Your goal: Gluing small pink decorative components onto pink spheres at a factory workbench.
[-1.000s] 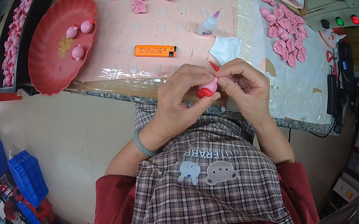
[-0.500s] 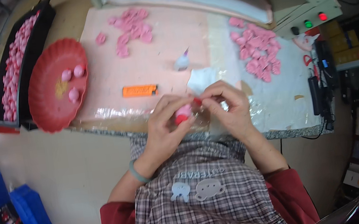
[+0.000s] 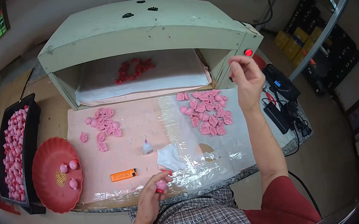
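Head view, looking down: your left hand (image 3: 153, 198) sits low at the near edge of the desk (image 3: 45, 115), fingers closed round a small rounded pink soft piece with a red tip (image 3: 161, 186); it is held just above the crinkled clear plastic sheet (image 3: 204, 154) and just short of your checked apron. Your right hand (image 3: 245, 78) is raised well apart, up near the right front corner of the pale green box-shaped cabinet (image 3: 144, 29) and its red lamp (image 3: 248, 52); thumb and forefinger are pinched narrow, but whether something thin runs between them cannot be told. Judged from this, you are mid-way through working on the one piece in the left hand, with the right drawn clear. Next move probably calls for bringing the right hand down to the piece without loosening the left grip. Within reach: small clear bottle with a pink nozzle (image 3: 147, 147), orange lighter (image 3: 123, 174), white crumpled tissue (image 3: 170, 156). Flat pink petal-like pieces lie in two heaps (image 3: 103, 125) (image 3: 205, 113). Round red scalloped dish (image 3: 54, 174) holds three finished-looking pink pieces; a black tray (image 3: 32, 134) of them is cut off at the left rim. Red bits inside the cabinet too dim to identify.
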The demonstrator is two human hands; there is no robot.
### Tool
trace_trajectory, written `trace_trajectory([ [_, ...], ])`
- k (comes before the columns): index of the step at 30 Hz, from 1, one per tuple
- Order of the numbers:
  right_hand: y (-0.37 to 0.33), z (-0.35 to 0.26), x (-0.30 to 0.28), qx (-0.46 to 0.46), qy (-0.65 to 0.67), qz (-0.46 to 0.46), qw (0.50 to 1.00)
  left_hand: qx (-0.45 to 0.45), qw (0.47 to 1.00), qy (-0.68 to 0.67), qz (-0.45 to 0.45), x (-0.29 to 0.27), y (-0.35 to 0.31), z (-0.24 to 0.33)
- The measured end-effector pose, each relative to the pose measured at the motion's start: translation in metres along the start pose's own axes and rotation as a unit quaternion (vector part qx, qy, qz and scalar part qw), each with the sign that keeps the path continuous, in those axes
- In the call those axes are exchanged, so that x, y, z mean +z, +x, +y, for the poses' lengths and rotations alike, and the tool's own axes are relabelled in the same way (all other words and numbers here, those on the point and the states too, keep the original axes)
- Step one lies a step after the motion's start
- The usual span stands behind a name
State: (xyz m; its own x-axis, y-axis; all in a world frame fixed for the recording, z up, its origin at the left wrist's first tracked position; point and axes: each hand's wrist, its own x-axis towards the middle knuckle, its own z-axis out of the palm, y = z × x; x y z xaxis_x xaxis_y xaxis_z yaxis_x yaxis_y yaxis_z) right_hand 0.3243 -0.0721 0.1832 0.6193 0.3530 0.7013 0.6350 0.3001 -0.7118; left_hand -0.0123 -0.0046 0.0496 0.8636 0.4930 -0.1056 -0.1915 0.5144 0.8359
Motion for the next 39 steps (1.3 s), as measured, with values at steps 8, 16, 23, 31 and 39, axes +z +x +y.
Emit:
trace_trajectory([
  [8, 0.142, 0.062, -0.080, -0.138, -0.411, 0.113, 0.894, -0.055, 0.995, 0.079, -0.034, -0.006, 0.004, -0.001],
  [16, 0.179, 0.046, -0.070, 0.011, -0.661, -0.004, 0.750, -0.069, 0.996, 0.037, -0.042, -0.006, -0.008, -0.006],
  [23, 0.169, 0.051, -0.071, 0.014, -0.596, 0.024, 0.803, -0.078, 0.996, -0.047, -0.017, -0.008, -0.017, -0.012],
  [31, 0.024, -0.009, -0.036, 0.079, -0.101, -0.157, 0.979, -0.023, 0.982, -0.184, -0.030, -0.008, -0.001, -0.009],
  [39, -0.159, -0.019, 0.024, 0.297, 0.085, -0.348, 0.885, -0.010, 0.980, -0.198, -0.017, -0.007, -0.007, -0.017],
])
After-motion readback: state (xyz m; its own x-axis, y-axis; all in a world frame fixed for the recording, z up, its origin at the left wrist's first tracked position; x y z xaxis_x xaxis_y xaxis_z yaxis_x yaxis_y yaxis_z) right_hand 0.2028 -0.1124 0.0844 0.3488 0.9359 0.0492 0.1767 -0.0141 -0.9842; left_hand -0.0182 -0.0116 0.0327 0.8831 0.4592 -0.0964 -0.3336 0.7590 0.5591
